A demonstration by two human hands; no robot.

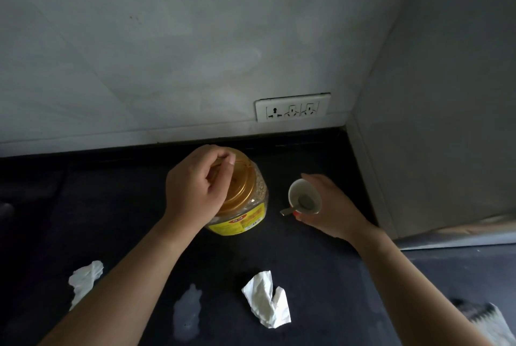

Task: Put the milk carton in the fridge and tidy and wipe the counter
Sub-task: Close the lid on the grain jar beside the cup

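Nearest you, a crumpled white paper tissue (266, 303) and a second crumpled white tissue (85, 278) lie on the black stone counter (321, 270), well apart, with a pale milky puddle (187, 312) between them; leave these until the standing items are out of the way. Your left hand (192, 189) is curled over the gold ribbed lid (243, 183) of the clear plastic jar with a yellow label (245, 214), with fingertips pinched at the top of the lid. Check the lid is tight before you lift, since the whole weight would hang from it. Your right hand (332, 206) is cupped round the small white ceramic cup (304, 197), which tilts towards you with a metal spoon (290, 210) poking over its rim. Level the cup first, or the spoon may slide out. Move both clear of the puddle rather than across it. Behind them sits a white triple wall socket (292, 107), so keep wet wiping away from it. The milk carton is not in view, so look for it once your hands are free
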